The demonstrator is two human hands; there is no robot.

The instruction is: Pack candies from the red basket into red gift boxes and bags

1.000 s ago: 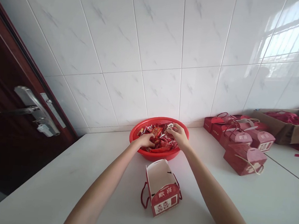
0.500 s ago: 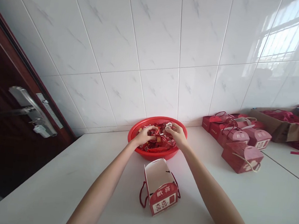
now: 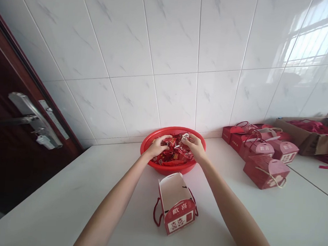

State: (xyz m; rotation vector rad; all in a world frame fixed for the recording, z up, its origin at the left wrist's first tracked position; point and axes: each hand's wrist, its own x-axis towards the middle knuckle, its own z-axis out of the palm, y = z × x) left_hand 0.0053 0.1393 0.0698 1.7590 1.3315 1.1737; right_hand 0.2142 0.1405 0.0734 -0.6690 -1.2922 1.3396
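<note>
Wrapped sweets, mostly red (image 3: 175,157), fill a red plastic basket (image 3: 166,170) by the wall. My left hand (image 3: 157,146) is over the left part of the basket, thumb and fingers apart, with nothing held between them. At the basket's right side, my right hand (image 3: 195,146) pinches a small white packet with dark print (image 3: 185,138). In front of the basket stands an open red gift box (image 3: 179,217) with a white inside and dark red cord handles.
Several closed red and pink gift boxes (image 3: 266,172) stand at the right. Beyond them is a cardboard box (image 3: 307,142) with dark red material. A tiled wall (image 3: 171,101) rises behind; a door with a metal handle (image 3: 29,118) is at the left.
My left hand's fingers have spread, and the small orange-gold piece near them no longer shows there. My right hand still holds the white packet in nearly the same place.
</note>
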